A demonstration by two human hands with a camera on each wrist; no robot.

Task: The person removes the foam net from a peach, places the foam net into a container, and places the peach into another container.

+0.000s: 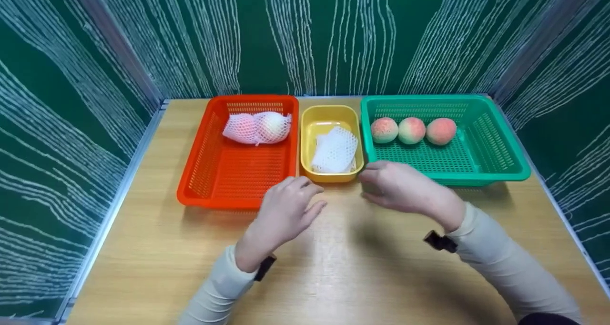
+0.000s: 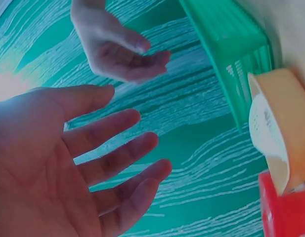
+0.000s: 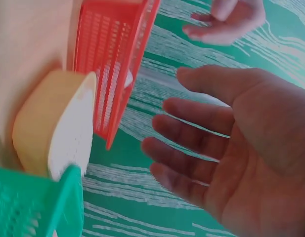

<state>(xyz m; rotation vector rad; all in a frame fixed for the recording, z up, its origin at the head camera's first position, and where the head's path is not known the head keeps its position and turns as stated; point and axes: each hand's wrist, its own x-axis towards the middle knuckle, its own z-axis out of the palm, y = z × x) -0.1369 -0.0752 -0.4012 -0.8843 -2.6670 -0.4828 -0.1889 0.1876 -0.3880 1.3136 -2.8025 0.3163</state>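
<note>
My left hand (image 1: 289, 210) hovers just in front of the red basket's near right corner, fingers spread and holding nothing. My right hand (image 1: 398, 186) is near the front left corner of the green basket (image 1: 481, 176), its palm bare in the right wrist view. Between the baskets stands a yellow container (image 1: 330, 177) with white foam net sleeves (image 1: 335, 149) in it. Three peaches, among them a middle peach (image 1: 411, 130), sit in a row in the green basket. Two netted fruits, a pink one (image 1: 241, 128) and a paler one (image 1: 274, 127), lie at the back of the red basket (image 1: 238, 202).
A wooden table (image 1: 329, 277) carries the baskets and the container side by side. Green panels with white wavy lines (image 1: 333, 39) stand behind and on both sides. Metal edging (image 1: 112, 210) runs along the table's left side.
</note>
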